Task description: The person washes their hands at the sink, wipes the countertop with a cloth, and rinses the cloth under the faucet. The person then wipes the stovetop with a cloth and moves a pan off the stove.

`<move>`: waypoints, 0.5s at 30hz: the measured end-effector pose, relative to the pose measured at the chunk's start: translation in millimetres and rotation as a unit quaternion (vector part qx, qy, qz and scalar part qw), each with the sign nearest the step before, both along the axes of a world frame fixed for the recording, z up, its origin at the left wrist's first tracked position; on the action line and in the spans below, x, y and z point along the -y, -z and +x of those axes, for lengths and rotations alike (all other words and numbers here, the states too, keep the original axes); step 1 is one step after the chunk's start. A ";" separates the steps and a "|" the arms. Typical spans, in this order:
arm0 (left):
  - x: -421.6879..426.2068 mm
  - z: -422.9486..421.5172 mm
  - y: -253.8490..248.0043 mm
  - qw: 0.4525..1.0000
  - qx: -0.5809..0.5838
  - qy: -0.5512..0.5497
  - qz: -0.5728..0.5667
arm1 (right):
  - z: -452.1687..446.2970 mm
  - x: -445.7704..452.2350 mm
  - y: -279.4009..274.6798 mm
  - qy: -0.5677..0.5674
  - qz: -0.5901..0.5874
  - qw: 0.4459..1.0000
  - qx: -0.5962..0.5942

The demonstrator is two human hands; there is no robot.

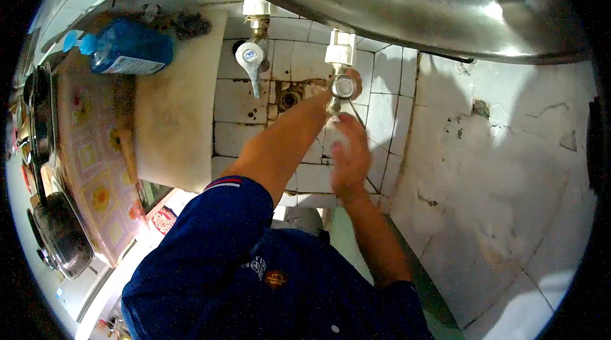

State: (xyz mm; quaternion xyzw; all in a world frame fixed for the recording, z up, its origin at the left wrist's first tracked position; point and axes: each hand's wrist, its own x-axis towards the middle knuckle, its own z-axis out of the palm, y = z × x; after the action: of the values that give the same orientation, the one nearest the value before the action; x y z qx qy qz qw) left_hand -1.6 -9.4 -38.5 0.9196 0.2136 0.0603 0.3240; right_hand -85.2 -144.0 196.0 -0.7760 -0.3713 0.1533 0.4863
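Fingers (356, 80) half hidden behind valve (344, 87)

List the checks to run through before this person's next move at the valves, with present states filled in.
1. Left hand at the round-capped valve: ok.
2. Right hand touching that valve: cannot tell; it is blurred, just below the valve in view.
3. Both hands fully visible: not ok; the valve hides part of the left.
4. Lever valve free of hands: ok.
5. Blue bottle clear of both hands: ok.
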 end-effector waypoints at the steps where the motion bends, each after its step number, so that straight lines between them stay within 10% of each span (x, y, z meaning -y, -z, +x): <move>1: -2.9 -5.9 -42.4 0.982 -0.125 0.043 -0.133 | -3.9 -9.3 -1.1 -0.093 0.019 0.995 0.039; 6: 13.3 -25.2 -11.9 0.955 -0.193 0.195 0.111 | 28.7 -61.9 19.9 -0.291 0.077 0.953 -0.019; 11: 10.6 -45.6 -22.7 0.973 -0.204 0.102 0.041 | 77.3 -74.4 111.5 -0.268 -0.249 0.925 0.100; 14: 1.4 -58.6 -42.4 0.981 -0.145 -0.042 -0.119 | 53.2 -82.8 155.4 -0.009 0.123 0.982 -0.143; 15: -1.4 -63.1 -52.7 0.972 -0.109 -0.095 -0.183 | 56.4 -92.7 170.1 -0.032 0.024 0.997 -0.067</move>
State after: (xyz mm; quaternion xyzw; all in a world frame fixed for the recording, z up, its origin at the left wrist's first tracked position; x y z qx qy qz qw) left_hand -64.7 -8.0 14.1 0.8211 0.3417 -0.0494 0.4546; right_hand -28.7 -51.2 25.9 -0.7397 -0.3665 0.2111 0.5235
